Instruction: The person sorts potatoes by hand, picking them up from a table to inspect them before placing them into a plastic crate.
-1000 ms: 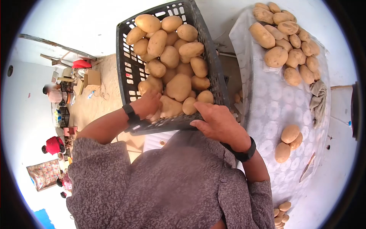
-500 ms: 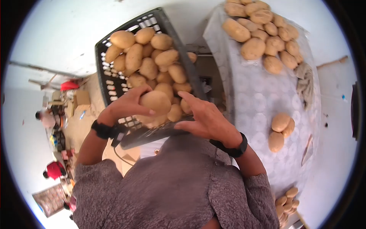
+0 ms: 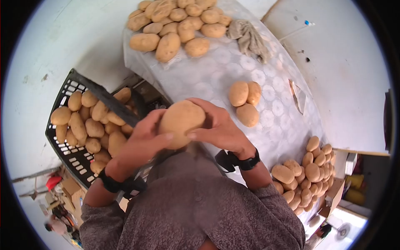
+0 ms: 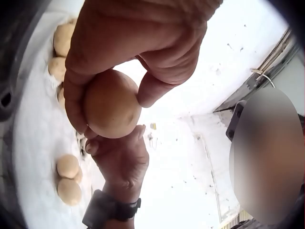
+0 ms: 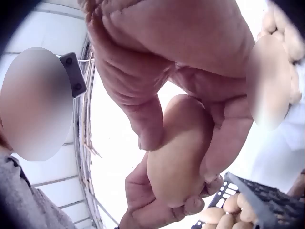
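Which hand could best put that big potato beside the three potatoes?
Probably the right hand: it grips the potato nearest the table and the three potatoes. The left hand holds it over by the crate.

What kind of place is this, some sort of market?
Probably a potato sorting or packing spot: a black plastic crate full of potatoes, separate potato heaps on a cloth-covered table, and one large potato held between left hand and right hand.
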`<state>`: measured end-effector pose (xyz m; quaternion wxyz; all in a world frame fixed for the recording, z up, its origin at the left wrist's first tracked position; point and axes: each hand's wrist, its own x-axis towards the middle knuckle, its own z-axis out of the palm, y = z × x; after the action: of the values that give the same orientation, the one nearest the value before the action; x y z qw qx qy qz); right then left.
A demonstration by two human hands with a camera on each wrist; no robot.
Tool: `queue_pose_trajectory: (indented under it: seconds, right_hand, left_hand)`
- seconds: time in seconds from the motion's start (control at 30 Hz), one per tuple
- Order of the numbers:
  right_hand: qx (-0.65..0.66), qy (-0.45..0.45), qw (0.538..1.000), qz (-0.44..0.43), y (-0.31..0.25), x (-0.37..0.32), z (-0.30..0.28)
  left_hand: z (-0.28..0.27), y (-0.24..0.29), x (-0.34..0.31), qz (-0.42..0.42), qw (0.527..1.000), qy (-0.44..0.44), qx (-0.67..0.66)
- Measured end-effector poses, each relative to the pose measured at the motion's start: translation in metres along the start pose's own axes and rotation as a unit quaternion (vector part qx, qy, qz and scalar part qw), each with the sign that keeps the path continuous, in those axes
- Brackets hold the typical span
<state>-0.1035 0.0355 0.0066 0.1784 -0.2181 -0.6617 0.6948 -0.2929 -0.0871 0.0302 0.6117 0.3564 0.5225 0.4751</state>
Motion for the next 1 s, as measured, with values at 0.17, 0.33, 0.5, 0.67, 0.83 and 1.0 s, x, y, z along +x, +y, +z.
queue_pose_trajectory:
  seconds: [0.17,0.33,0.5,0.67,0.83,1.0]
  right_hand:
    - [0.136,0.159,0.976,0.056,0.005,-0.06,-0.046]
    - [0.127,0.33,0.935,-0.004,0.035,-0.103,-0.092]
    - [0.112,0.397,0.911,-0.006,0.067,-0.121,-0.133]
    - [0.108,0.436,0.893,0.044,0.092,-0.12,-0.166]
    - [0.049,0.466,0.88,0.082,0.111,-0.103,-0.191]
    - [-0.032,0.47,0.88,0.055,0.146,-0.089,-0.222]
  left_hand:
    - [0.062,0.0,0.053,-0.042,0.991,-0.123,0.029]
    - [0.125,-0.044,0.114,0.05,0.978,-0.187,0.077]
    - [0.179,-0.064,0.168,0.104,0.957,-0.178,0.206]
    - [0.212,-0.101,0.21,0.067,0.956,-0.142,0.247]
    - [0.226,-0.119,0.23,0.09,0.967,-0.089,0.221]
    - [0.235,-0.137,0.249,0.161,0.955,-0.052,0.243]
